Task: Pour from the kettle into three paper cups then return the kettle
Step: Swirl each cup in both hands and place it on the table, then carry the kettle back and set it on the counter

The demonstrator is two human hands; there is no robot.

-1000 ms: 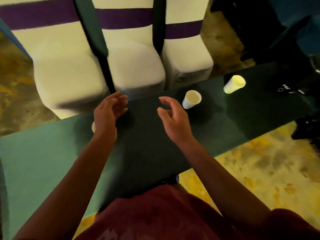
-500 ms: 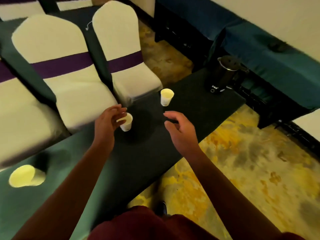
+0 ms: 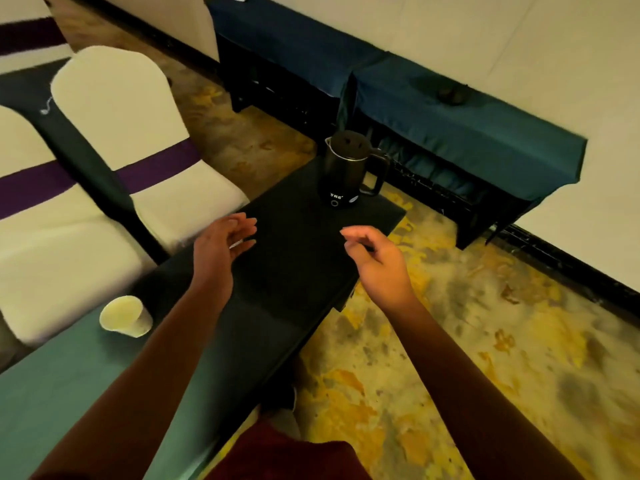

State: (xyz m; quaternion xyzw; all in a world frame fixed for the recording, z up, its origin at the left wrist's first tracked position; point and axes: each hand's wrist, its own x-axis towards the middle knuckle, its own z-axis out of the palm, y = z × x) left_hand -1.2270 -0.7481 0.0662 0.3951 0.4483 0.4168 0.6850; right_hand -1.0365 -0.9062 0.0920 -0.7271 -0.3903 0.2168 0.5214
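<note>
Both hands are hovering empty over the table [image 3: 294, 271], left hand [image 3: 221, 247] and right hand [image 3: 377, 261] loosely curled, seemingly reaching for the kettle [image 3: 346, 171] standing at the far end, one cup [image 3: 124, 317] near left, so gripping its handle is coming next

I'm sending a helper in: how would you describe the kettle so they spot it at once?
Find the long cloth-covered table beside the white chairs. At its far end stands the kettle, beyond both empty hands. It is the only dark, handled vessel; the sole cup in view is pale paper.
</note>
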